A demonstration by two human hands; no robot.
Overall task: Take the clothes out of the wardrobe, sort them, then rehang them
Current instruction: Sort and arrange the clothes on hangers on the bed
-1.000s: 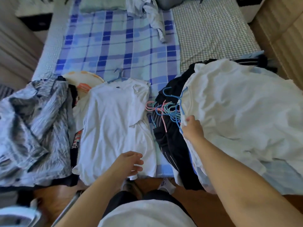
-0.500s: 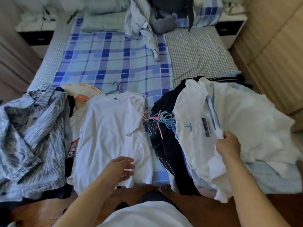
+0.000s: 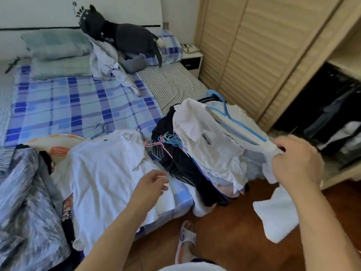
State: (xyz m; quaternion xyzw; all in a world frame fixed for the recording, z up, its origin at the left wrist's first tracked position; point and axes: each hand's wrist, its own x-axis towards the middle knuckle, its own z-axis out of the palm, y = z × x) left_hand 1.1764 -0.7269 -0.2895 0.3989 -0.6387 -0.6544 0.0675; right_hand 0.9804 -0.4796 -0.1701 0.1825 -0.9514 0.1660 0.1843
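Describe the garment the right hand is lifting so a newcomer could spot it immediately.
Start at the bed and go to the heaped pile at its near right corner. The white T-shirt tops that pile, with the right hand pinching its shoulder. Unlike the flat white shirt beside it, it carries a blue hanger and a dark neck label.

Soft daylight is filling the room evenly, washing out the white wall behind the bed [image 3: 39, 10] and casting only faint shadows. The open wardrobe interior [image 3: 320, 114] is sinking into darkness. Motion blur is smearing the grey striped garment [image 3: 23, 202] at left, and wide-angle distortion is bending the louvred wooden wardrobe door [image 3: 254, 55].
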